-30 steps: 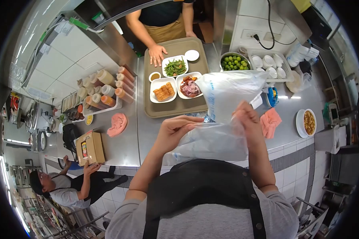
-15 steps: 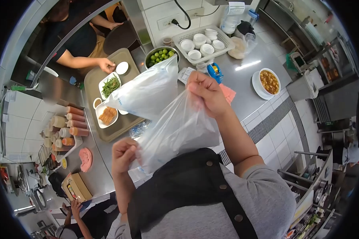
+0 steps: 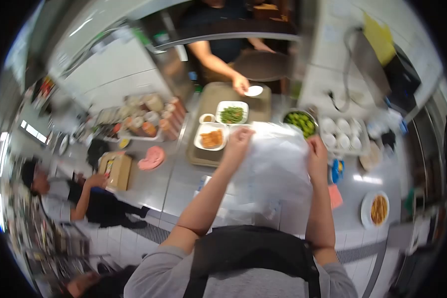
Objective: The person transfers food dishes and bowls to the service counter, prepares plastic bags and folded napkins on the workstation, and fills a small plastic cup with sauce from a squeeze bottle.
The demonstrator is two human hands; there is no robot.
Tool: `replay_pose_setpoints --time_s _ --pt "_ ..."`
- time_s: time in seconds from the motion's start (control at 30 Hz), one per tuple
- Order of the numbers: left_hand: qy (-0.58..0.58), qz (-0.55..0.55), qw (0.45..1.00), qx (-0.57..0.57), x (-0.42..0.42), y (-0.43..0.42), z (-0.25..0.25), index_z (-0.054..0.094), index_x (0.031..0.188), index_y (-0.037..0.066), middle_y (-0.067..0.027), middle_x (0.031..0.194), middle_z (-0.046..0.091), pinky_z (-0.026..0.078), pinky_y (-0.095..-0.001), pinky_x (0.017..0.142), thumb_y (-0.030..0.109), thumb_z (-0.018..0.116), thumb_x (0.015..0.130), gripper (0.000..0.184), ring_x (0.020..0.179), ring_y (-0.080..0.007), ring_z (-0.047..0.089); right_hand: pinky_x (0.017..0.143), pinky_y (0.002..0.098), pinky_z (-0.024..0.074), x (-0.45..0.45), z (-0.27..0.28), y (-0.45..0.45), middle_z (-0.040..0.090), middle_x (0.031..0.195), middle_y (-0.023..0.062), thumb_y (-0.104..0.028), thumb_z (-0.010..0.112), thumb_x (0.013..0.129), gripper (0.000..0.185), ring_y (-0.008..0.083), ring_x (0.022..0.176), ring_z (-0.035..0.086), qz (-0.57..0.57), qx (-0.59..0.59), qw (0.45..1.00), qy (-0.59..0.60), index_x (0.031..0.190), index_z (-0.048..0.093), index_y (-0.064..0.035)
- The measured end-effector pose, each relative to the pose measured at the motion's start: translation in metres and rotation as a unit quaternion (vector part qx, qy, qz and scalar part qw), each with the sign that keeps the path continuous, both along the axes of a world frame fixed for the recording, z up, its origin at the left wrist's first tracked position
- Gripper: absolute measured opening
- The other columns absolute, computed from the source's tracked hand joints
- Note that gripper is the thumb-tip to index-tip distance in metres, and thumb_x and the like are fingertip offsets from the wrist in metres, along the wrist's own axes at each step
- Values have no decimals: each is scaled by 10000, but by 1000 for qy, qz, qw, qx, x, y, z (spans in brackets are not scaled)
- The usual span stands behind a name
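Observation:
A translucent white plastic bag [image 3: 280, 171] hangs spread out over the steel counter, in front of my torso. My left hand [image 3: 239, 141] pinches its upper left corner, close to the right edge of a serving tray [image 3: 194, 155]. At the upper right side, my right hand [image 3: 318, 151] is closed on the bag's edge, just below a metal bowl of green limes [image 3: 301, 122]. On the tray lie a dish of green beans [image 3: 232, 114], a dish of orange-brown food [image 3: 211, 138] and a small sauce cup [image 3: 207, 118]. The bag hides part of the counter.
Across the pass, a person's hand [image 3: 241, 84] holds a small white dish [image 3: 254, 91] over the tray. A basket of white cups [image 3: 343, 150], blue tape dispenser [image 3: 337, 170] and stew bowl [image 3: 380, 209] are right. Left are sauce bottles [image 3: 169, 121], a cardboard box [image 3: 119, 171] and a co-worker [image 3: 79, 196].
My hands have moved to a nearly level position, spreading the bag between them. The view has swung left and tilted up. The person across the pass has lifted the small white dish.

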State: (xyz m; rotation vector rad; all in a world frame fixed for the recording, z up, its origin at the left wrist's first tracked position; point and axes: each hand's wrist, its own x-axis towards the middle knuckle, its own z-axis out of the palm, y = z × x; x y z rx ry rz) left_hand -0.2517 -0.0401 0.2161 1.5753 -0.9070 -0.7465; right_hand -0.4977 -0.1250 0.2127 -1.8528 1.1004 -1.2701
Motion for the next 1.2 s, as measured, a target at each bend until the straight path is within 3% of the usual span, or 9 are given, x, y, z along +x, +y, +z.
replay_pose_setpoints --time_s 0.2,0.3,0.43,0.5,0.7,0.77,0.9,1.13,1.2 --pt "-172 62 981 -64 -19 12 10 636 885 -50 -200 838 651 462 -391 712 214 554 956 286 755 -282 619 764 297 455 2 0 10 565 812 77 16 490 859 58 173 760 522 17 -161 983 -89 898 530 0" --pt "-226 61 969 -81 -21 14 5 623 865 -43 -215 800 640 460 -404 693 178 532 964 258 746 -328 615 765 266 450 -6 3 8 575 823 55 2 464 880 75 140 784 528 -26 -29 998 -43 905 533 -14" --pt "-210 -3 975 -69 -10 -1 -6 640 967 10 -156 747 640 467 -390 670 194 538 974 211 650 -309 602 857 306 449 -38 -72 -34 617 1005 106 -129 489 940 187 189 948 570 180 342 912 -138 1060 580 -17" --pt "80 -64 991 84 -3 -4 10 649 989 22 -67 750 622 462 -353 674 237 548 982 238 672 -206 579 877 317 438 -31 -94 -18 601 1055 116 -145 503 935 219 201 988 554 165 363 907 -137 1101 568 -17" --pt "93 -106 983 120 9 -29 -52 648 1023 24 -46 801 618 446 -308 639 277 569 966 272 730 -141 551 939 348 406 -44 -173 6 553 1204 148 -193 544 921 349 239 1107 507 50 307 947 -79 1223 532 -18" --pt "124 -237 951 152 10 -46 -142 663 907 -55 -128 750 633 487 -368 643 395 617 916 453 699 -203 603 959 359 396 -46 -210 8 537 1254 159 -209 558 916 398 252 1147 492 5 251 968 -30 1263 519 -18" --pt "1 -98 977 191 -23 -17 -198 631 811 -56 -264 842 669 518 -439 761 404 611 887 466 854 -395 674 1117 415 283 -16 -249 41 420 1458 227 -261 569 913 575 328 1373 365 -19 59 997 43 1411 437 -7" --pt "-21 -76 996 33 -13 -4 -178 601 864 6 -231 834 666 507 -435 718 223 625 901 221 812 -384 665 943 416 444 -50 -318 37 604 1257 154 -275 578 921 482 329 1101 588 -72 35 977 199 1302 528 16" --pt "12 -52 999 -2 -8 9 -160 587 854 -9 -204 766 648 502 -400 671 272 657 907 295 728 -322 659 712 290 489 -48 -273 55 604 1053 81 -298 534 977 324 155 810 585 -70 244 966 -45 1153 581 -31"
